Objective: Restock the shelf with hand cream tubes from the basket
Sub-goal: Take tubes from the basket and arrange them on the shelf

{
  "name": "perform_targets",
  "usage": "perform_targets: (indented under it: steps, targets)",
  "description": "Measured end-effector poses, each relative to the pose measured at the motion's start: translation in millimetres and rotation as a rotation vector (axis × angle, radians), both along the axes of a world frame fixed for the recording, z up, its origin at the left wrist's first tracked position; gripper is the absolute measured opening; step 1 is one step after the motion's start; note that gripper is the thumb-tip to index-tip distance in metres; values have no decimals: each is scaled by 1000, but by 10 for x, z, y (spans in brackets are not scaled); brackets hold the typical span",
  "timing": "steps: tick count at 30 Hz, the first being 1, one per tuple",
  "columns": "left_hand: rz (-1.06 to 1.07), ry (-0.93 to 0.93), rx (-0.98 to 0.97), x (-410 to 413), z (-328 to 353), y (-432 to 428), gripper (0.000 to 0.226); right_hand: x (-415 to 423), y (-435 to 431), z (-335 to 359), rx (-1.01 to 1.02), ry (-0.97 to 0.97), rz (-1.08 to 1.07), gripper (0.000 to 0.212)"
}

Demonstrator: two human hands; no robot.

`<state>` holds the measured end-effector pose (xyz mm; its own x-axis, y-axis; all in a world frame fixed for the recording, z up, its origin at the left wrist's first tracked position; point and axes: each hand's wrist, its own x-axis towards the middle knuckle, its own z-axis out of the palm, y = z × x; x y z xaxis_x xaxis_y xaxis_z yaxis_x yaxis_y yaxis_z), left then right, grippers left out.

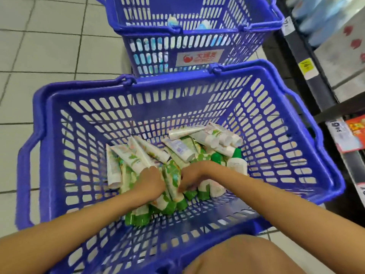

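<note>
Pale floor tiles (39,56) lie under a blue basket (79,86), which serves as the reference for everything else. Low in its middle, the left hand (152,180) is clenched round a bundle of hand cream tubes (136,155). Just beside it, the right hand (192,178) curls its fingers round more of the same heap, probably to gather several at once. Both forearms reach down over the basket's near rim, wrists turned inward. Past the far rim stands a second blue basket (197,29), and to the right is the shelf (308,56), which the tubes have not yet reached.
</note>
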<state>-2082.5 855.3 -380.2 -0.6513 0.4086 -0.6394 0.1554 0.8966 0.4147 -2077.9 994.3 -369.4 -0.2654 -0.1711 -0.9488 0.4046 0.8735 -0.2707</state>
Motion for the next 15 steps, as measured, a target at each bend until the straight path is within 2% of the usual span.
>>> perform_targets:
  steps: [3,6,9,12,14,15]
  targets:
    - [80,-6,33,132,-193,27,12,-31,-144,-230,32,-88,-52,26]
    - [122,91,-11,217,-354,144,21,-4,-182,-353,41,2,-47,22]
    - [179,94,-104,225,-442,226,30,42,-181,-431,6,109,3,20]
    - [243,88,-69,197,-446,221,23,62,-204,-442,-2,89,27,15]
    - [296,36,-15,162,-413,181,29,63,-205,-431,-7,103,-2,24]
    - [314,22,32,147,-417,167,32,66,-196,-426,-9,102,-42,21]
